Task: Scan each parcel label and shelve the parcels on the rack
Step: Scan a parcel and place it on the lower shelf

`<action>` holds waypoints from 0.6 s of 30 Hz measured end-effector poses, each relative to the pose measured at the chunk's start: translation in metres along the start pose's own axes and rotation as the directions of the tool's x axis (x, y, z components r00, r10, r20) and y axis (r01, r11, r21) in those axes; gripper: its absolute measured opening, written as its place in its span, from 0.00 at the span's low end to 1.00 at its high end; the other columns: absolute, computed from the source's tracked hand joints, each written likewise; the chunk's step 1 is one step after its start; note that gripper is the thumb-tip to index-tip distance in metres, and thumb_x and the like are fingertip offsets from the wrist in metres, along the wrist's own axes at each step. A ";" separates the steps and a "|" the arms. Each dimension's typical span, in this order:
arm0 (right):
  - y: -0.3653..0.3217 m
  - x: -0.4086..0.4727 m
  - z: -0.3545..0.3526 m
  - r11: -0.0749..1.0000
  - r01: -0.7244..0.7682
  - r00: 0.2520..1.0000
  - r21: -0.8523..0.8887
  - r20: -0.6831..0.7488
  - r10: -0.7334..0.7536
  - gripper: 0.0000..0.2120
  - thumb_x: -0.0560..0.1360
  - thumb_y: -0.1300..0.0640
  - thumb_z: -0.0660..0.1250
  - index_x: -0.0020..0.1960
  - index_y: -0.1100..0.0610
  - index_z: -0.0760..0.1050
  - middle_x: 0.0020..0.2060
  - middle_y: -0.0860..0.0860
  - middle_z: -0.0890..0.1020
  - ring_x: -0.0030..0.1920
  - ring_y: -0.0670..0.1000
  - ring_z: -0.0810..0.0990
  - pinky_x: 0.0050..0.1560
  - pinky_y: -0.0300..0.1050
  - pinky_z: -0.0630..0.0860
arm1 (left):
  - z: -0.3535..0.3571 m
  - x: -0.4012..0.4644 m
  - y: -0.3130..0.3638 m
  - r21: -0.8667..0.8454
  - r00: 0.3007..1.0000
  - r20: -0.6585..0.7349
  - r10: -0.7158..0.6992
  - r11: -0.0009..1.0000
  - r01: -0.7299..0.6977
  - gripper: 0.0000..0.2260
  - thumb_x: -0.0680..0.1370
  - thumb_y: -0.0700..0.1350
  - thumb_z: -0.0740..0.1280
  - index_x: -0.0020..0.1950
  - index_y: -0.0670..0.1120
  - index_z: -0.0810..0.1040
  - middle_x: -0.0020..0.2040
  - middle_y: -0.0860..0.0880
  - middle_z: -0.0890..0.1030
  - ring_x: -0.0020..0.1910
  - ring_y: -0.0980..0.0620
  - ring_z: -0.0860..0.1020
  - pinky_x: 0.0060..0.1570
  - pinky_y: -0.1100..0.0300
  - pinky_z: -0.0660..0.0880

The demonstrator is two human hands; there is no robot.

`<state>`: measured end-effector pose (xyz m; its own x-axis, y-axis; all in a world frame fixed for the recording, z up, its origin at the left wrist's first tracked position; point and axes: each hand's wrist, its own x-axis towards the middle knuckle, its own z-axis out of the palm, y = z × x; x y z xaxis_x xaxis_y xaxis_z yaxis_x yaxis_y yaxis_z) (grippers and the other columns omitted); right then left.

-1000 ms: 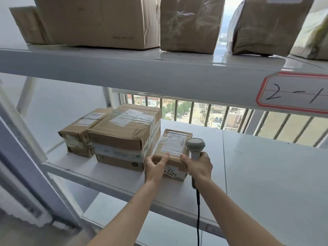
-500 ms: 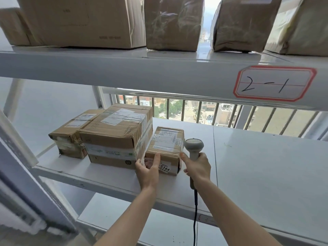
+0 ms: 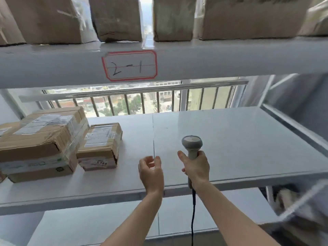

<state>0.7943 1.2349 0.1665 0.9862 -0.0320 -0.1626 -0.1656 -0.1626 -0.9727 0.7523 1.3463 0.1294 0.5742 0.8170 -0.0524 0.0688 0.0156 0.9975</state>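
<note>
Leftmost, on our middle shelf (image 3: 230,148), sits a large taped box (image 3: 42,144), and touching its right side the small parcel (image 3: 101,146) marked 5144, long axis running away from us. Right of that, well apart from it, our left hand (image 3: 151,172) hangs loosely curled and empty. Our right hand (image 3: 196,168) grips the scanner (image 3: 192,145) upright. We judge this parcel shelved; it lies left of both hands, the left one nearer.
</note>
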 end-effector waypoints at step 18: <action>0.094 -0.014 -0.409 0.990 -0.076 0.794 0.117 -0.594 0.130 0.18 0.70 0.51 0.77 0.54 0.57 0.76 0.40 0.52 0.85 0.34 0.54 0.84 0.38 0.49 0.83 | 0.290 -0.323 -0.016 0.080 0.756 0.652 -0.057 0.997 0.006 0.05 0.80 0.44 0.69 0.54 0.46 0.77 0.49 0.50 0.80 0.48 0.53 0.78 0.44 0.63 0.71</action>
<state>0.7633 0.8168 0.1450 0.7584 -0.6324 -0.1576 -0.2380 -0.0436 -0.9703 0.8018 0.9150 0.1166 0.9622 0.2406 -0.1277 0.1378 -0.0254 0.9901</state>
